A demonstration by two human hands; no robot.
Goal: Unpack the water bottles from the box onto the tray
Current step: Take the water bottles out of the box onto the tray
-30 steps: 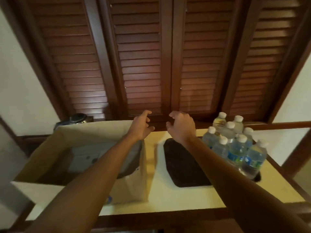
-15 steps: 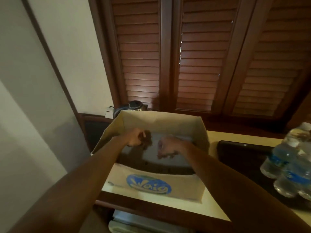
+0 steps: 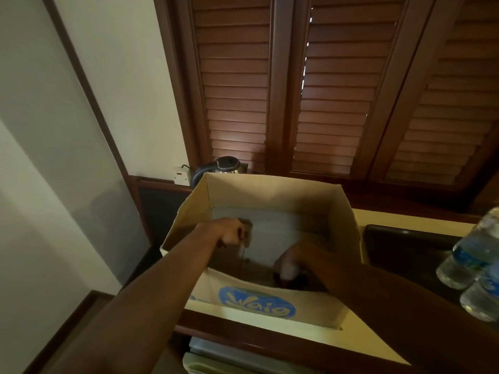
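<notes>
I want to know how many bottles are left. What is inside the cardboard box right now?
Inside the cardboard box both hands reach down: the left hand curled near the left wall, the right hand low by the near wall. A pale liner shows on the bottom. Any bottles are hidden by hands and shadow.

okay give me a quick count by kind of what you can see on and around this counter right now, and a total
Cardboard box: 1
Tray: 1
Water bottles on the tray at the right edge: 2 showing, others may be out of frame
Kettle: 1
Wall socket: 1
Total: 6
</notes>
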